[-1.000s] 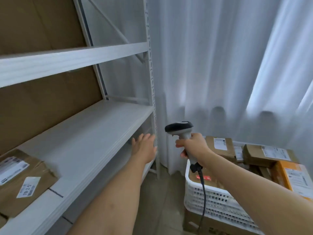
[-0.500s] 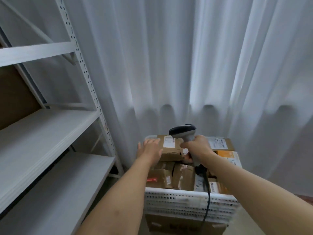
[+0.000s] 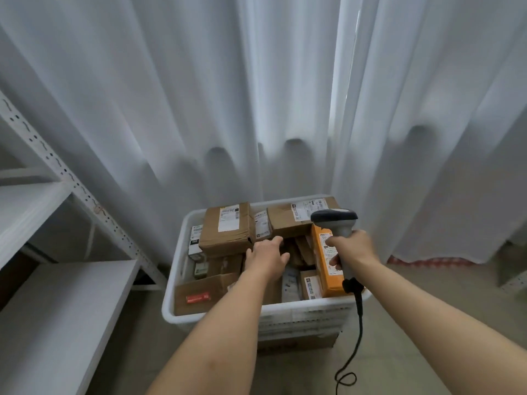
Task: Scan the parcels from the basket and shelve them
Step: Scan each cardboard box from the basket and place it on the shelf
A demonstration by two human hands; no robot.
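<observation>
A white plastic basket [image 3: 288,312] stands on a cardboard carton in front of me, filled with several brown cardboard parcels. A brown parcel with a white label [image 3: 225,229] lies at its back left, an orange box [image 3: 328,263] at its right. My left hand [image 3: 268,259] reaches down into the middle of the basket with loose fingers over the parcels and holds nothing. My right hand [image 3: 352,249] grips the handle of a grey barcode scanner [image 3: 336,220], held above the basket's right side, its black cable hanging down.
White metal shelves [image 3: 57,303] stand to the left, with a perforated upright [image 3: 77,186] close to the basket. White curtains [image 3: 256,95] hang behind the basket. Tiled floor shows to the right.
My view has swung right from the shelves to the basket. My left hand has gone from the shelf edge down into the basket, and the scanner has moved over its right side.
</observation>
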